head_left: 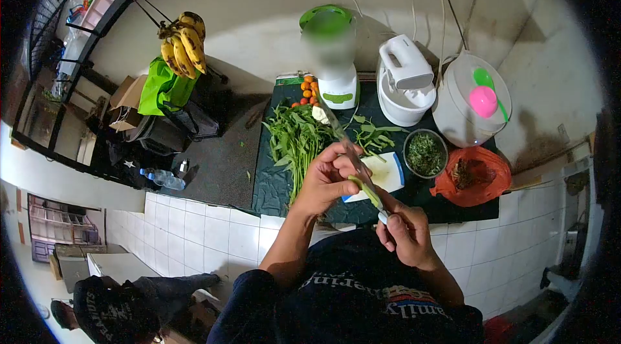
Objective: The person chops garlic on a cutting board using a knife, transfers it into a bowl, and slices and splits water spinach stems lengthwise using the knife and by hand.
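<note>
My left hand [328, 179] is closed around a pale green piece of vegetable [367, 191], above the near edge of the table. My right hand [406, 234] grips the light-coloured handle of a knife [339, 129], whose long blade points up and left, past my left fingers. Blade and green piece overlap; whether they touch is unclear. Beneath my hands lies a white cutting board [387, 174] with blue edges. Leafy green stems [294, 134] are heaped to its left, and a few loose leaves [375, 135] lie behind it.
Behind stand a blender [338, 90] and a white mixer [407, 79]. Small tomatoes [306, 93] are at the back left. A bowl of chopped greens [425, 154] and a red bag [475, 182] sit right. Bananas [183, 46] hang left; another person [116, 308] is at the lower left.
</note>
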Available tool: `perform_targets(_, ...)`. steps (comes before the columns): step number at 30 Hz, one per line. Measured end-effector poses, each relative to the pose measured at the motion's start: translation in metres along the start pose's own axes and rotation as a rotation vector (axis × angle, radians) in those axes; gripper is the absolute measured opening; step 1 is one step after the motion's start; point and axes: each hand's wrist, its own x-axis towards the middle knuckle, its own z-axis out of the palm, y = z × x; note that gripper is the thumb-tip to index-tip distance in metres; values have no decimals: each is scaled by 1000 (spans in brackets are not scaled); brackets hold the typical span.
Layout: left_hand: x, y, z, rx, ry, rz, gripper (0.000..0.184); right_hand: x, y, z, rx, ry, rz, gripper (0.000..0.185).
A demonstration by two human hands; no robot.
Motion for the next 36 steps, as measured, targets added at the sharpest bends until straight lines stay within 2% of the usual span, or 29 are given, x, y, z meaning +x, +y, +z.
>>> perform_targets(1, -1, -2, -1, -17, 69, -11, 62, -1, -1, 0, 25, -1, 11, 48)
perform_targets(7, -3, -8, -4, 38, 51, -28, 53, -4, 5, -2, 32, -20, 5, 47)
perform_targets(13, -3, -19, 2, 15, 33, 59, 57, -10, 4, -3, 32, 2, 26, 48)
perform_targets(20, -7, -19, -2, 6, 73, -12, 59, -15, 11, -4, 46, 13, 25, 47)
perform_targets(23, -7, -14, -2, 94, 30, -62, 56, -13, 13, -4, 4, -15, 43, 47)
perform_targets(25, -7, -19, -7, 72, -50, 19, 46, -13, 12, -2, 13, -1, 40, 47)
perform_targets(29, -10, -19, -2, 23, 38, -24, 48, -14, 12, -1, 10, 16, 51, 46)
perform_targets(31, -11, -19, -2, 14, 85, -30, 44, -14, 12, -2, 41, 11, 48, 45)
perform_targets(36, -10, -19, -6, 39, 83, -36, 38, -13, 10, 2, 1, 27, 2, 46)
